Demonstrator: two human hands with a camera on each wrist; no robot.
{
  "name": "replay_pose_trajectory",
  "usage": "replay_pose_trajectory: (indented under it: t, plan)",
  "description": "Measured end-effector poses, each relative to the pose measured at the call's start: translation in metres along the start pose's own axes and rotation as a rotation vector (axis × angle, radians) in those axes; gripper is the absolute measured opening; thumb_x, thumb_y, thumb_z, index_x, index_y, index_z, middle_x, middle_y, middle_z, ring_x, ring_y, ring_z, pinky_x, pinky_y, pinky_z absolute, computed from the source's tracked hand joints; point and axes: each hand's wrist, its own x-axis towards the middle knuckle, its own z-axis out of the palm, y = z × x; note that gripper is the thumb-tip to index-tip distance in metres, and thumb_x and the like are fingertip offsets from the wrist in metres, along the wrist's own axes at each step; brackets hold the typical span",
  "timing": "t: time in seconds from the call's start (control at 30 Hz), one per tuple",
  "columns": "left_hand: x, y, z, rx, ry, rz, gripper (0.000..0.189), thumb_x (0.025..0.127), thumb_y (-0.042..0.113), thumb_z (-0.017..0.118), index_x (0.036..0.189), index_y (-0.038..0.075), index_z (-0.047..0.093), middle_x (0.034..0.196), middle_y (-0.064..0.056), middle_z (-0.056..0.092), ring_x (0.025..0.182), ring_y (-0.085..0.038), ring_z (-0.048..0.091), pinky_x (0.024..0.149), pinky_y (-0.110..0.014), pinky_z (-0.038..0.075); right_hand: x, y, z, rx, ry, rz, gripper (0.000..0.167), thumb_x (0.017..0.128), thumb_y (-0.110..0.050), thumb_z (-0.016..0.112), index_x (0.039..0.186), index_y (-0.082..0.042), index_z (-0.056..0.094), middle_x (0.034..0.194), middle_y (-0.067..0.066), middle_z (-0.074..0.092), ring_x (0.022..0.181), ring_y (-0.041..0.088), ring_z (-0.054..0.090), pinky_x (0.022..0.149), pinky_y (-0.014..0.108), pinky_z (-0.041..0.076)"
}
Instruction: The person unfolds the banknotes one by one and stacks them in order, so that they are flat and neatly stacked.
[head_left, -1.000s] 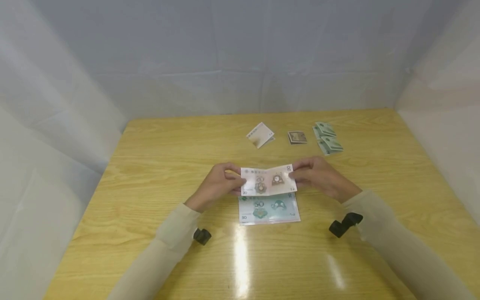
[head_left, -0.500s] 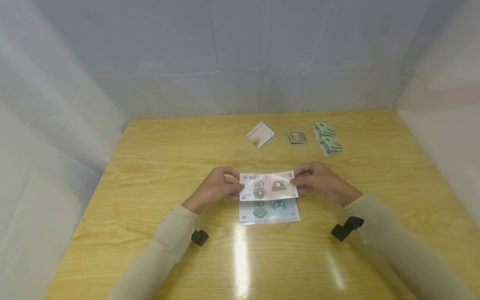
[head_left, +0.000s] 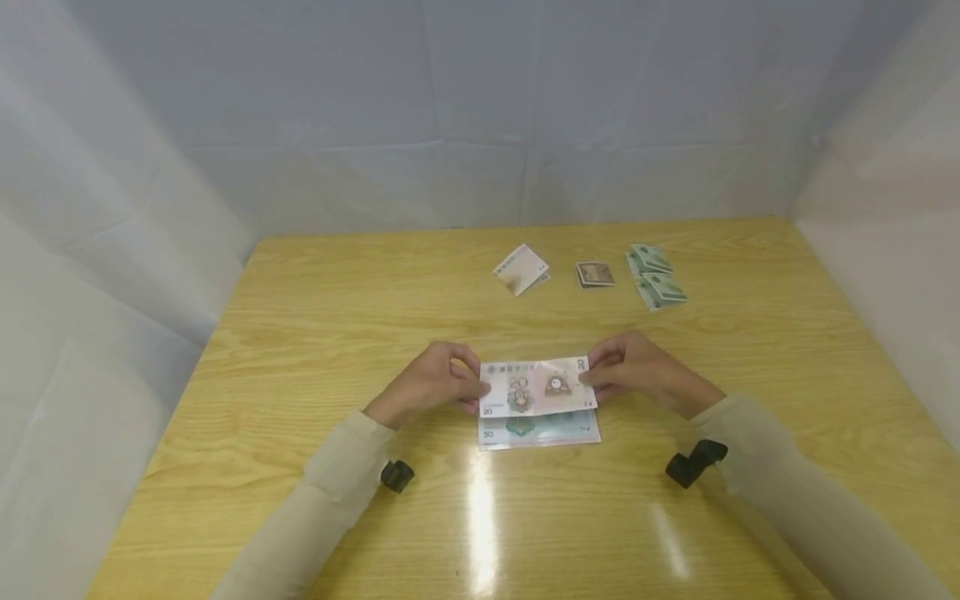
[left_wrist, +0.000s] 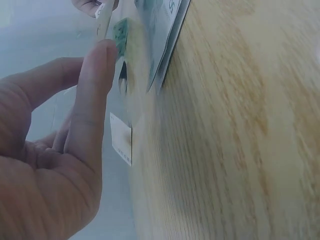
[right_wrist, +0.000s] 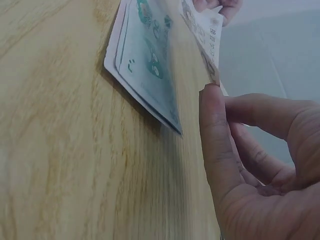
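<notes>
A pale 20 banknote (head_left: 536,386) with a crease down its middle is stretched between both hands. My left hand (head_left: 435,382) pinches its left end between thumb and fingers. At the opposite end, my right hand (head_left: 637,373) pinches it the same way. Below it lies a green-blue 50 banknote (head_left: 551,433), its upper part hidden in the head view. In the right wrist view, the 50 banknote (right_wrist: 150,65) tops a small stack with slightly raised edges, and the held 20 banknote (right_wrist: 205,40) is above the table, apart from that stack.
Toward the back of the wooden table (head_left: 337,300) lie a folded pale banknote (head_left: 521,270), a small folded brown banknote (head_left: 595,274) and folded green banknotes (head_left: 656,277). White cloth (head_left: 480,117) hangs behind the table and at both sides.
Both hands have moved the 20 banknote nearer the person, so it covers more of the 50 banknote. Its crease looks flatter than a second ago.
</notes>
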Motion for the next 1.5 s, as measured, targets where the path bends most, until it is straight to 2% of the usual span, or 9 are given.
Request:
replay_pose_trajectory:
  t: [0.23, 0.4, 0.63, 0.87, 1.17, 1.33, 1.5]
  plan:
    - [0.001, -0.003, 0.001, 0.063, -0.017, -0.020, 0.017, 0.088, -0.001, 0.074, 0.097, -0.004, 0.061, 0.087, -0.017, 0.074, 0.073, -0.028, 0.073, 0.073, -0.039, 0.064, -0.003, 0.003, 0.000, -0.046, -0.021, -0.024, 0.026, 0.088, -0.010, 0.078, 0.105, 0.007, 0.067, 0.094, 0.016, 0.070, 0.080, 0.025, 0.073, 0.077, 0.036, 0.064]
    - [0.000, -0.004, 0.002, 0.135, -0.025, -0.021, 0.015, 0.088, 0.002, 0.076, 0.092, -0.002, 0.062, 0.085, -0.014, 0.074, 0.072, -0.025, 0.073, 0.070, -0.036, 0.064, -0.003, 0.004, 0.003, -0.061, -0.025, -0.007, 0.023, 0.088, -0.006, 0.077, 0.104, 0.007, 0.067, 0.094, 0.017, 0.070, 0.077, 0.024, 0.073, 0.075, 0.036, 0.064]
    - [0.001, -0.006, 0.006, 0.181, -0.020, -0.038, 0.017, 0.086, 0.001, 0.078, 0.090, -0.002, 0.062, 0.081, -0.013, 0.072, 0.066, -0.019, 0.071, 0.066, -0.034, 0.064, -0.002, 0.009, 0.008, -0.089, -0.027, -0.003, 0.020, 0.087, -0.003, 0.076, 0.102, 0.007, 0.067, 0.093, 0.017, 0.070, 0.076, 0.023, 0.072, 0.074, 0.035, 0.064]
    - [0.002, -0.009, 0.009, 0.251, -0.023, -0.048, 0.016, 0.086, 0.001, 0.078, 0.087, -0.001, 0.062, 0.077, -0.012, 0.071, 0.064, -0.020, 0.070, 0.062, -0.031, 0.063, -0.002, 0.011, 0.013, -0.146, -0.024, -0.003, 0.016, 0.088, -0.004, 0.075, 0.099, 0.006, 0.069, 0.089, 0.014, 0.072, 0.073, 0.021, 0.072, 0.071, 0.034, 0.064]
    - [0.002, -0.009, 0.014, 0.379, 0.019, -0.024, 0.018, 0.084, 0.002, 0.080, 0.079, 0.001, 0.063, 0.072, -0.008, 0.070, 0.060, -0.018, 0.068, 0.056, -0.027, 0.060, -0.005, 0.008, 0.021, -0.188, 0.001, -0.007, 0.011, 0.087, 0.000, 0.075, 0.094, 0.006, 0.068, 0.085, 0.013, 0.070, 0.068, 0.019, 0.070, 0.067, 0.033, 0.064]
    - [0.000, -0.006, 0.019, 0.480, 0.051, -0.006, 0.021, 0.083, 0.006, 0.083, 0.076, 0.004, 0.063, 0.068, -0.005, 0.069, 0.058, -0.017, 0.067, 0.052, -0.024, 0.056, -0.006, 0.006, 0.023, -0.205, 0.013, 0.006, 0.013, 0.087, 0.000, 0.076, 0.095, 0.007, 0.067, 0.085, 0.014, 0.069, 0.067, 0.018, 0.070, 0.067, 0.033, 0.064]
    - [0.000, -0.002, 0.023, 0.545, 0.078, -0.028, 0.022, 0.082, 0.009, 0.084, 0.076, 0.005, 0.063, 0.070, -0.004, 0.067, 0.056, -0.016, 0.066, 0.050, -0.024, 0.056, -0.005, 0.006, 0.023, -0.238, 0.035, 0.016, 0.014, 0.086, -0.002, 0.077, 0.094, 0.006, 0.067, 0.082, 0.013, 0.069, 0.066, 0.018, 0.070, 0.065, 0.032, 0.064]
